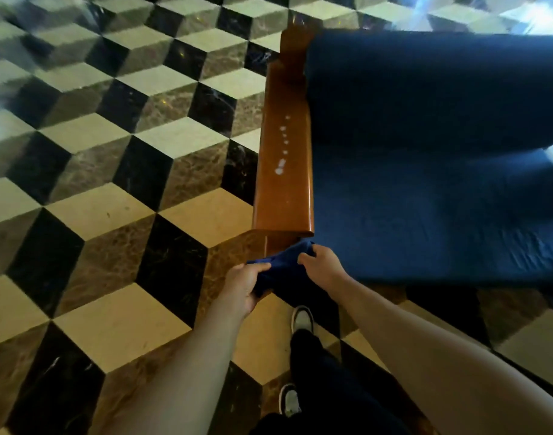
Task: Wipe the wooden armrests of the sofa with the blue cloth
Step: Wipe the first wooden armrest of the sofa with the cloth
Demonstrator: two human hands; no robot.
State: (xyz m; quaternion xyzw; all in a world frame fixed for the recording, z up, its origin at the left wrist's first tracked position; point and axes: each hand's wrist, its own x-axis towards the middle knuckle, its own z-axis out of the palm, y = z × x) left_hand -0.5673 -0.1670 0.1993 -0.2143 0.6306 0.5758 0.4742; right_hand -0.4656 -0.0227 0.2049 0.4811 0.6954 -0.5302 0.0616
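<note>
A long wooden armrest (pixel 284 196) runs away from me along the left side of the blue sofa (pixel 425 152). Several white spots dot its top. The dark blue cloth (pixel 284 265) hangs bunched just below the armrest's near end. My left hand (pixel 245 287) grips the cloth's left part and my right hand (pixel 322 265) grips its right part. Both hands are in front of the armrest, not on its top. The sofa's other armrest is out of view.
A glossy floor of black, brown and cream cube-pattern tiles (pixel 112 215) spreads left of the sofa. My shoes (pixel 301 318) and dark trousers stand by the sofa's front corner. The wooden backrest post (pixel 295 48) rises at the armrest's far end.
</note>
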